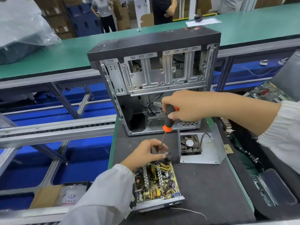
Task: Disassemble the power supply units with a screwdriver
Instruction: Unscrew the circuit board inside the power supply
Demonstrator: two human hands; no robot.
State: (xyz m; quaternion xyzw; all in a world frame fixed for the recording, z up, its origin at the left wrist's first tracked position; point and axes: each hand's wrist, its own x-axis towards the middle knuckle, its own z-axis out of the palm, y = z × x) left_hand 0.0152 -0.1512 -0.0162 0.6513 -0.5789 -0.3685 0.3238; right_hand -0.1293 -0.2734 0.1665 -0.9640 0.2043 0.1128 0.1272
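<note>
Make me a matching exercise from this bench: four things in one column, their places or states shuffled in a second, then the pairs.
Things:
1. screwdriver
2. cooling fan
3. computer case
4. circuit board

States:
A. stands open behind the work mat
B. lies exposed in its tray, near the left hand
C. gripped by the right hand, tip down
D. mounted on a removed metal cover

Pairs: 1-C, 2-D, 3-A, 4-B

Bare galvanised metal case (162,75), matt black mat (203,184)
</note>
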